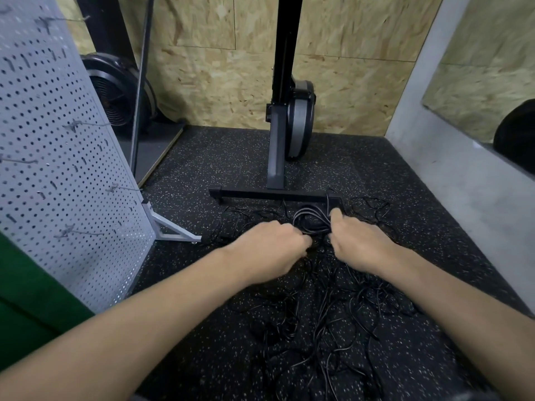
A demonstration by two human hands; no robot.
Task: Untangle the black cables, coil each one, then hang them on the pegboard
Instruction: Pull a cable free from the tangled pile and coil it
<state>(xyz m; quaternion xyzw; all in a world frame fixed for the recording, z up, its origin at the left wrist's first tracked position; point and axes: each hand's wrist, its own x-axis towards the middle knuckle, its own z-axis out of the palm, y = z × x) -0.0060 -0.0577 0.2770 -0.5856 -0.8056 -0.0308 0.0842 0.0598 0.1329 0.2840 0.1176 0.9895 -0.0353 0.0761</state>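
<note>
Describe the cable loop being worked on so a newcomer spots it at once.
Find the black machine and its floor crossbar. Before its right end, left hand and right hand hold a cable loop. Unlike the loose tangle nearer the camera, its strands arch together.

Pegboard at L, fan behind it. Cables on floor centre-R, before machine base. L hand, R hand over them, coil between, held by both.

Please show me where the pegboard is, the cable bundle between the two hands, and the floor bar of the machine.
pegboard (58, 157): head view, on its perforated white face.
cable bundle (311, 219): head view, on the gathered loops.
floor bar (260, 194): head view, on the middle of the bar.
</note>
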